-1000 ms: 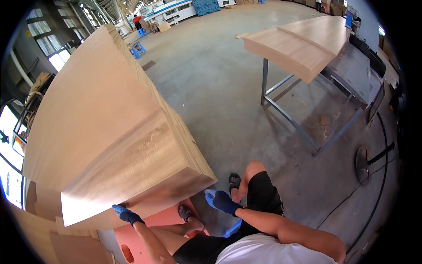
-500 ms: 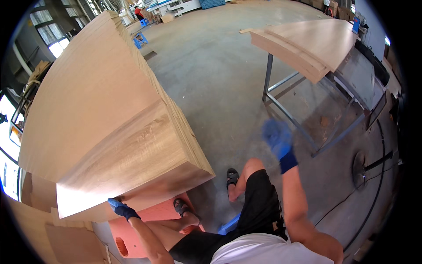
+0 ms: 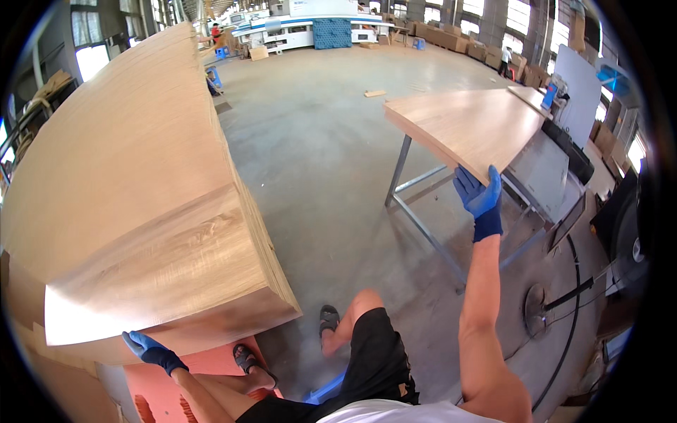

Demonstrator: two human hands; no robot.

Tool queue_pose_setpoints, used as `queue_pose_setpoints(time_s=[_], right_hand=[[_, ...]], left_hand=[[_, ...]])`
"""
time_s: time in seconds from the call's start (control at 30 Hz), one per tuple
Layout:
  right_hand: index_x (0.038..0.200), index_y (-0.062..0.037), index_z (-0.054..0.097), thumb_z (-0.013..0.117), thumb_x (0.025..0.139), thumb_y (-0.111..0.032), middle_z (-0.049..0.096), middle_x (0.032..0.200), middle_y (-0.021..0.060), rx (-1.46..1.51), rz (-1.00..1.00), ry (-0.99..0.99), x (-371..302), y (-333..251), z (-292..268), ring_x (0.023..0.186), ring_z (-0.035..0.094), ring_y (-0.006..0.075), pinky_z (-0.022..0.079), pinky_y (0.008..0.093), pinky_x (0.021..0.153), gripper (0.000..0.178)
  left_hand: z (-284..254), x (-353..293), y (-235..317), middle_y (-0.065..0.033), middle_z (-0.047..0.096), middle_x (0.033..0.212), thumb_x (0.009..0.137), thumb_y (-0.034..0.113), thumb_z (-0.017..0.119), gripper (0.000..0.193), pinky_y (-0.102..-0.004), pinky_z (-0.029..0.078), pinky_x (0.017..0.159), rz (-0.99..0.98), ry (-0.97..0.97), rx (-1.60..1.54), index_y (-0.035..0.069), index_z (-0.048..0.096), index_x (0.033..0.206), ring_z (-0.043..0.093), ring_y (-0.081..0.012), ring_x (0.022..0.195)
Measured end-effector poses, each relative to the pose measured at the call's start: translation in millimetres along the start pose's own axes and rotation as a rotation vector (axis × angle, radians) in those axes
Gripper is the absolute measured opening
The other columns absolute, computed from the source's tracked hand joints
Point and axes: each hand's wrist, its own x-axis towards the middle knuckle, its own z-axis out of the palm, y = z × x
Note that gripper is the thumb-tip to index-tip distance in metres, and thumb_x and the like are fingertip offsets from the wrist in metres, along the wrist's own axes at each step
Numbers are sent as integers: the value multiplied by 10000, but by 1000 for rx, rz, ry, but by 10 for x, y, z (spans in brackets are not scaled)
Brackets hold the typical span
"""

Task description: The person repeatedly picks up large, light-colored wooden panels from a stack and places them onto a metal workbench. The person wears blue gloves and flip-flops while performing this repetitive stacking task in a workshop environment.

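Observation:
My left hand (image 3: 146, 346), in a blue work glove, is closed at the near edge of a wood-grain sheet (image 3: 166, 257). That sheet lies on the near end of a tall stack of thin boards (image 3: 127, 141); its front edge droops over the end. My right hand (image 3: 481, 197), also gloved in blue, is reached far forward with fingers stretched and thumb apart. It touches the near corner of a thick wood-grain panel (image 3: 472, 120), which rests on a metal-framed stand (image 3: 423, 218).
An orange-red pallet (image 3: 162, 391) is under the stack's near end, beside my sandalled foot. A blue stool (image 3: 328, 390) is beneath me. A floor fan (image 3: 537, 310) and dark cables stand to the right. Far off are a long white machine (image 3: 345, 32) and a person (image 3: 505, 62).
My right hand has moved forward from mid-air to the panel's corner. The view has tilted up and turned right. My left hand stays at the sheet's edge.

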Motion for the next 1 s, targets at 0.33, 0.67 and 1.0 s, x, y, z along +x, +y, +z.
queue_pose_setpoints(time_s=[0.33,0.67,1.0], right_hand=[[1112,-62,576,475,913,-497,633,929,54,-129,19,-218,-1214,701,847,818,603,185,485,342,720,489],[1239,-19,497,498,928,-277,562,1196,94,-455,655,-836,-2451,847,716,1121,536,223,443,374,930,404],[1360,-54,399,448,929,-466,485,1332,142,-135,-225,-10,-1418,-596,-603,1159,506,289,391,403,1010,599]], left_hand=[[516,-1445,1871,-136,580,1225,977,193,464,367,-324,457,921,-313,-699,-648,-29,524,1262,570,-217,1097],[26,-2070,3169,-140,647,813,896,231,542,336,-309,494,624,-896,-1319,-677,-72,574,1036,638,-214,779],[-1402,-357,1009,-135,542,1228,948,191,462,349,-393,431,958,-371,-503,-702,-13,491,1229,527,-236,1116]])
